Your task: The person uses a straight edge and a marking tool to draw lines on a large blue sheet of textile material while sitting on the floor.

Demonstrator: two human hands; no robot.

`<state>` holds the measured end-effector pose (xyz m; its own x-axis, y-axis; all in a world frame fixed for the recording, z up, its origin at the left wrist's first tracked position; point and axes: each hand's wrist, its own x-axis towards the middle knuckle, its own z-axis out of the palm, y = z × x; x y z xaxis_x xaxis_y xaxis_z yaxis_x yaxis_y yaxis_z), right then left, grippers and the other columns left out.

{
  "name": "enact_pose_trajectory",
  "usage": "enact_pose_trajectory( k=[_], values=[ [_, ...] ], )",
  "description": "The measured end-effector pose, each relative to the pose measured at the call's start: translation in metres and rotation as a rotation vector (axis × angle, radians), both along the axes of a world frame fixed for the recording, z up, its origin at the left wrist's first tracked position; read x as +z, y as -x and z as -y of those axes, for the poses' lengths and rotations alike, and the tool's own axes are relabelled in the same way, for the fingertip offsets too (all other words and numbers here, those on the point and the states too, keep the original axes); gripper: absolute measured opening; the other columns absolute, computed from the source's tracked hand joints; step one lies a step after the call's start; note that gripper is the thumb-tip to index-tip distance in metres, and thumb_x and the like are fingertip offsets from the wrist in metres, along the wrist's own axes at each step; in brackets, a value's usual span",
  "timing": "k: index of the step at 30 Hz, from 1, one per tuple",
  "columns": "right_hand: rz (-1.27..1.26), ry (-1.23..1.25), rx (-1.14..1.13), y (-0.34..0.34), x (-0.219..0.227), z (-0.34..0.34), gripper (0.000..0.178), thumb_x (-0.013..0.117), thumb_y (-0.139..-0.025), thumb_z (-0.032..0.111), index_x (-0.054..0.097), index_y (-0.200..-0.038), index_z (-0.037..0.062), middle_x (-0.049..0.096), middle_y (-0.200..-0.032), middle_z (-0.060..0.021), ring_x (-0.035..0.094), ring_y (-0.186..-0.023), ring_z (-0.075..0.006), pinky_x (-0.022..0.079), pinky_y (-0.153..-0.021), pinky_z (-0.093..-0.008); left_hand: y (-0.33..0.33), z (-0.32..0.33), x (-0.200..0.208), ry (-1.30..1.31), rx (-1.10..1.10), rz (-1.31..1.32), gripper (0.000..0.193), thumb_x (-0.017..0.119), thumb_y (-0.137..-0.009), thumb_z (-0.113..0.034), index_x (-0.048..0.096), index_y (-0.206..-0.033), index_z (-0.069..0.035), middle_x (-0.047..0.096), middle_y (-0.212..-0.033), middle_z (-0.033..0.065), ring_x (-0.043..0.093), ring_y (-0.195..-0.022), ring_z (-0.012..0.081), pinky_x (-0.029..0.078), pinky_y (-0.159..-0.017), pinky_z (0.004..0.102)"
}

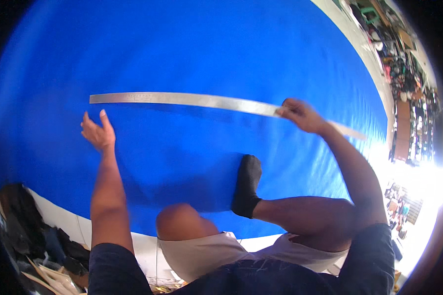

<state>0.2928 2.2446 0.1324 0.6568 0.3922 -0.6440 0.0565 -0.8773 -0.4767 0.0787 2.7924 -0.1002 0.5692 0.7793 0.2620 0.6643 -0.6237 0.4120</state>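
Observation:
A long metal ruler [197, 100] stretches from left to right above a broad sheet of blue material [192, 44]. Toward its right part, my right hand [301, 116] is closed around the ruler, whose far right end runs on past my wrist and looks blurred. My left hand [99, 131] is open, thumb and fingers spread, just below the ruler's left end and apart from it. Whether the ruler touches the sheet along its whole length, I cannot tell.
My foot in a black sock [248, 184] rests on the blue sheet, with my bent knee [182, 221] at its near edge. Dark cloth and cardboard [49, 275] lie at the lower left. Crowded shelves of goods [398, 64] line the right side, beside bright glare.

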Motion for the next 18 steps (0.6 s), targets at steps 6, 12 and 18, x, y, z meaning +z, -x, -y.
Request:
enact_pose_trajectory(
  k=[6, 12, 18],
  values=[
    [0.36, 0.08, -0.016, -0.027, 0.081, 0.095, 0.041, 0.06, -0.098, 0.047, 0.066, -0.099, 0.0069, 0.064, -0.078, -0.0133, 0.062, -0.073, -0.0246, 0.049, -0.067, -0.042, 0.012, -0.026, 0.051, 0.082, -0.156, -0.174, 0.073, 0.048, -0.101, -0.057, 0.043, -0.149, -0.001, 0.046, -0.151, 0.0236, 0.036, -0.143, 0.0473, 0.025, -0.119, 0.0555],
    [0.246, 0.132, -0.33, 0.078, 0.074, 0.131, 0.046, 0.085, -0.075, 0.046, 0.058, -0.087, 0.0106, 0.059, -0.072, -0.0103, 0.057, -0.065, -0.028, 0.046, -0.06, -0.0434, 0.059, 0.036, 0.16, 0.611, -0.48, -0.546, 0.045, 0.048, -0.106, -0.036, 0.056, -0.128, 0.003, 0.059, -0.13, 0.024, 0.054, -0.125, 0.0398, 0.04, -0.11, 0.0454],
    [0.063, 0.147, -0.647, 0.175, 0.152, 0.125, 0.04, 0.083, -0.076, 0.037, 0.061, -0.086, 0.0056, 0.067, -0.082, -0.0161, 0.067, -0.075, -0.0375, 0.051, -0.065, -0.045, 0.207, 0.119, 0.298, 0.502, -1.087, -1.087, 0.029, 0.058, -0.1, -0.023, 0.063, -0.123, -0.005, 0.064, -0.122, 0.0168, 0.061, -0.113, 0.0318, 0.05, -0.094, 0.0445]
  ],
)
